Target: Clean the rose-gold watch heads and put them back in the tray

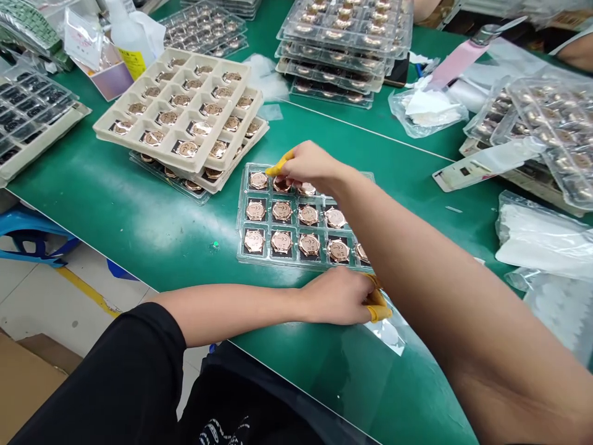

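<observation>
Several stacked beige plastic trays (143, 150) hold round rose-gold watch cases (167, 118), in from the green worktop's (139, 241) near edge. Rightward lies a clear plastic tray (296, 264) of similar cases. The right hand (303, 162), wearing yellow finger covers (281, 162), draws its fingers together at the far row's second case (281, 185); I cannot tell whether they grip. The left hand (340, 298) curls over a clear film sheet (390, 337) toward that edge, its grip unclear.

We record our right arm (430, 266) extended forward and leftward, right hand (308, 164) knuckles-up, fingers (287, 162) angled down. Our left forearm (241, 312) runs rightward, nearer the torso (250, 395); left hand (338, 296) is curled, its fingertips (380, 312) partly out of sight.
</observation>
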The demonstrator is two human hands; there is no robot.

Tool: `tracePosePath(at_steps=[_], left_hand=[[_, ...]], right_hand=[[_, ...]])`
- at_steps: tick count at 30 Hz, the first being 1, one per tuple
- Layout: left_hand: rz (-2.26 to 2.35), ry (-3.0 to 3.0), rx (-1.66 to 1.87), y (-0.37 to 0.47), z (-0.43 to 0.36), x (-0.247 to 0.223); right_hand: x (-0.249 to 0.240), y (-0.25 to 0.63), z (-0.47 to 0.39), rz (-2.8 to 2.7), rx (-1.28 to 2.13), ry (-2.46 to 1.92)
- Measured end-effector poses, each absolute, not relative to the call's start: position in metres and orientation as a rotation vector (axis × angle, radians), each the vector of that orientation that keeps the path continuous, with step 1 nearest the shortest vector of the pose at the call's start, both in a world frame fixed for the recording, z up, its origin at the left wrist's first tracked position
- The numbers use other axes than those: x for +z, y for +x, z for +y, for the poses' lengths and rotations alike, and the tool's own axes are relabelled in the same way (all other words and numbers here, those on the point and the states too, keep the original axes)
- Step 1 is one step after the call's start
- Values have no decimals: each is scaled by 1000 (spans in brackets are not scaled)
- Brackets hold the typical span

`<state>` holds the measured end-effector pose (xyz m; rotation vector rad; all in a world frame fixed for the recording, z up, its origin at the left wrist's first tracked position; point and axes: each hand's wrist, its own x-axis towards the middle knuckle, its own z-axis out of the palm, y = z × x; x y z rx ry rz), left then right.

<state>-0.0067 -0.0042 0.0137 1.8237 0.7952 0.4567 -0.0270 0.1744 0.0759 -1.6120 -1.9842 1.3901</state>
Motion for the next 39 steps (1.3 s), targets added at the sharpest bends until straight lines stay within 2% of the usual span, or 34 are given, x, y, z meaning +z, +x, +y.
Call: tracePosePath(at_steps=[18,39], left_hand=[[778,1853,473,-9,-4,15],[770,1906,521,-7,-6,10]], right_hand=[[65,-52,181,-1756,1505,-1762],[55,-46,182,-1720,1641,-1641]])
